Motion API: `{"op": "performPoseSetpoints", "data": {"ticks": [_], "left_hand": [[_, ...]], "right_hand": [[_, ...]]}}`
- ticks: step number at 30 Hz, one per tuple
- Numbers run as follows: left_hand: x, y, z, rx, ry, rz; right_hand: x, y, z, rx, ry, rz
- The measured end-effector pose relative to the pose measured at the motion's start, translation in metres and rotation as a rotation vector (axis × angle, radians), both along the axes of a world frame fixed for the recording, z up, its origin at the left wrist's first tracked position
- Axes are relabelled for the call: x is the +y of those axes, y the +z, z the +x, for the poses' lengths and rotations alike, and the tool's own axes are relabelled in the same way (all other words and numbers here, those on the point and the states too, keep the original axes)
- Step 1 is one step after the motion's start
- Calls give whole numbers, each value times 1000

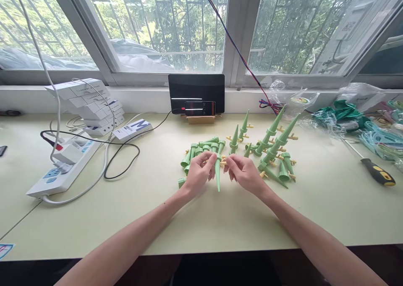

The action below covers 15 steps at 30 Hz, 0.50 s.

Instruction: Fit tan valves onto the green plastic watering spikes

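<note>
Between thumb and fingers, my left hand (pixel 201 170) grips a green plant watering spike (pixel 218 177), its tip pointing down toward me. On the spike's right side sits a small yellow valve (pixel 223 163). The fingers of my right hand (pixel 244 172) are closed on the valve's outer end, partly hiding it. Behind my left hand lies a pile of green spike parts (pixel 204 145). To the right, several spikes with yellow valves stand point up, some stacked in columns (pixel 273 149). Others lie or lean beside them, such as a short green piece (pixel 283 171).
A phone (pixel 200 108) leans against a black tablet (pixel 197 88) at the back. To the left are a power strip (pixel 67 172), cables and stacked white boxes (pixel 94 105). A screwdriver (pixel 378 171) and plastic-bagged items (pixel 343 116) lie on the right.
</note>
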<state>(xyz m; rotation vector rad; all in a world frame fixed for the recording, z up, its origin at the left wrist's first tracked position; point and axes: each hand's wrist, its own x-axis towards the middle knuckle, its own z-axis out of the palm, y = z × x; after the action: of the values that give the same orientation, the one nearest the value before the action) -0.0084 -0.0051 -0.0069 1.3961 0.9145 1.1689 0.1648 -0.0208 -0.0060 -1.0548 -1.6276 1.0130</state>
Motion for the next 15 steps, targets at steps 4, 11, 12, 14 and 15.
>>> {"op": "performPoseSetpoints", "data": {"ticks": [4, 11, 12, 14, 15], "left_hand": [[3, -3, -1, -47, 1, -60], [3, -5, -1, -38, -12, -53], [3, -5, -1, -35, -15, -47], [3, -5, 0, -32, -22, -38], [3, -5, 0, -32, -26, -32]], "right_hand": [[-3, 1, -1, -30, 13, 20], [-2, -2, -1, 13, 35, -27], [-2, -2, 0, 9, 38, -32], [-1, -4, 0, 4, 44, -46], [-1, -4, 0, 6, 49, -55]]}}
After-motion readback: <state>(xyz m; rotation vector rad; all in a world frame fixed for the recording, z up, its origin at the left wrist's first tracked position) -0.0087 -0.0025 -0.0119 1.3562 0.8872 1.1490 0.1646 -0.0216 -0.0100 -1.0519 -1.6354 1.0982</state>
